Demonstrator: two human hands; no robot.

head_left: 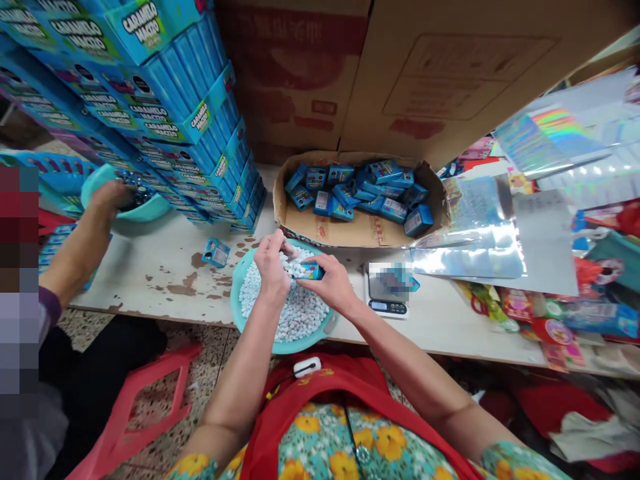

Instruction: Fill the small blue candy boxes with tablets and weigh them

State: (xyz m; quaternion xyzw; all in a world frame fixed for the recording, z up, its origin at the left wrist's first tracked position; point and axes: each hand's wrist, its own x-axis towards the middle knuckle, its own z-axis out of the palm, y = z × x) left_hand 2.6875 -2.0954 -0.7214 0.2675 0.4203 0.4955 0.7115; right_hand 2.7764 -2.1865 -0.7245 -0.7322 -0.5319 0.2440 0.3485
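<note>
A round turquoise basin (239,303) full of small white candies (300,317) stands on the table in front of me. Held in my right hand (333,283) is a small blue candy box (313,271), tilted over the basin with its end toward my left hand. My left hand (273,267) is curled at that end, with white candies at its fingers; the exact grip is partly hidden. A digital scale (388,307) to the right carries a blue packet, partly blurred out. One more blue box (216,253) lies left of the basin.
Behind the basin, a cut-down cardboard tray (320,231) contains several blue boxes. Tall stacks of blue display boxes (165,100) rise at the left, beside a co-worker's hand (113,197) in another turquoise bowl (150,212). Shiny sheets (475,227) and colourful wrappers (555,327) cover the right side.
</note>
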